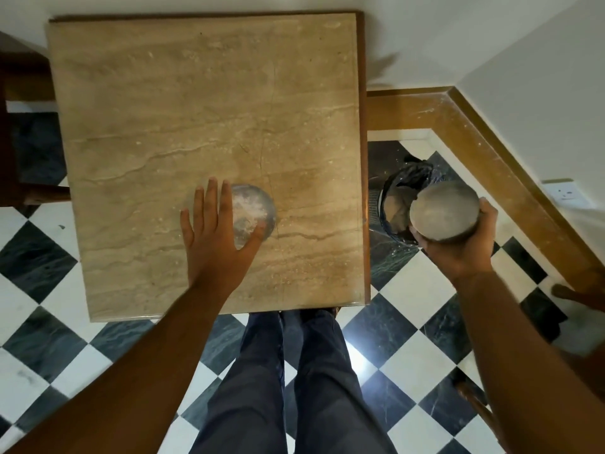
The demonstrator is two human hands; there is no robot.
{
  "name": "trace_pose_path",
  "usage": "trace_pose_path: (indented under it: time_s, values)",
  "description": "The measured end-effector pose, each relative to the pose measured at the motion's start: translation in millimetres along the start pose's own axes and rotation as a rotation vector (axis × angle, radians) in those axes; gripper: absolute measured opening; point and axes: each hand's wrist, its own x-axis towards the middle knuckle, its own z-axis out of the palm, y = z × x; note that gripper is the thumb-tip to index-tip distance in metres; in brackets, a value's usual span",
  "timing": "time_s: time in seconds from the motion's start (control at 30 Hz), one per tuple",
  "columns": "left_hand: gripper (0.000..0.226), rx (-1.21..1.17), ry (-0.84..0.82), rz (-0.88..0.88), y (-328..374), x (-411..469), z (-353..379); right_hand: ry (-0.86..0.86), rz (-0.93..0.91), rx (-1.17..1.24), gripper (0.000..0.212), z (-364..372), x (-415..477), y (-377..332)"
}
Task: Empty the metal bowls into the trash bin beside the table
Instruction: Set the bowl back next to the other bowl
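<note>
Table edge (361, 158) beside trash bin (397, 204)

Left hand (217, 229) spread flat; right hand (465, 244) fingers (487, 209) curled gripping.

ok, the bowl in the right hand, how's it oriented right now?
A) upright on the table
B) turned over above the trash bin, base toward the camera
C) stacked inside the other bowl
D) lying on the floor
B: the right hand holds the metal bowl with its flat base facing the camera, over the open trash bin beside the table; the other bowl sits on the table under the left hand.
</note>
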Motion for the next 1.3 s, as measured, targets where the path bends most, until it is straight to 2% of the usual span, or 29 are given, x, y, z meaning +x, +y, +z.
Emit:
trace_pose_path:
  time_s: [0.07, 0.17, 0.23, 0.3, 0.37, 0.43, 0.53, 0.73, 0.87, 1.03, 1.3]
  values:
    - [0.108, -0.008, -0.047, -0.019, 1, 2, -2, -0.111, 0.042, 0.073, 0.081, 3, -11, -2]
    - [0.115, -0.004, -0.103, -0.021, 2, 5, -1, -0.273, 0.130, 0.032, 0.087, 13, -24, -2]
    - [0.122, 0.001, -0.142, -0.032, 3, 7, -2, -0.304, 0.127, -0.073, 0.073, 30, -29, -2]
    - [0.132, -0.025, -0.174, -0.054, 6, 10, -4, -0.312, 0.058, -0.239, 0.047, 48, -32, 3]
    - [0.141, -0.047, -0.199, -0.074, 10, 11, -6, -0.305, -0.018, -0.481, 0.033, 72, -39, 10]
    - [0.145, -0.048, -0.204, -0.082, 14, 11, -6, -0.286, -0.122, -0.705, 0.034, 88, -37, 22]
    - [0.147, -0.011, -0.196, -0.080, 15, 13, -2, -0.259, -0.320, -0.901, 0.051, 103, -32, 43]
    - [0.142, -0.025, -0.190, -0.080, 16, 19, 0, -0.154, -0.353, -1.024, 0.054, 115, -24, 65]
    - [0.139, -0.027, -0.185, -0.080, 16, 16, -1, -0.158, -0.410, -1.013, 0.026, 120, -25, 73]
    - [0.140, -0.034, -0.124, -0.070, 12, 8, -6, -0.144, -0.482, -1.044, 0.031, 130, -31, 86]
    - [0.136, -0.085, -0.019, -0.014, 15, -2, -26, -0.075, -0.590, -1.171, 0.019, 132, -41, 96]
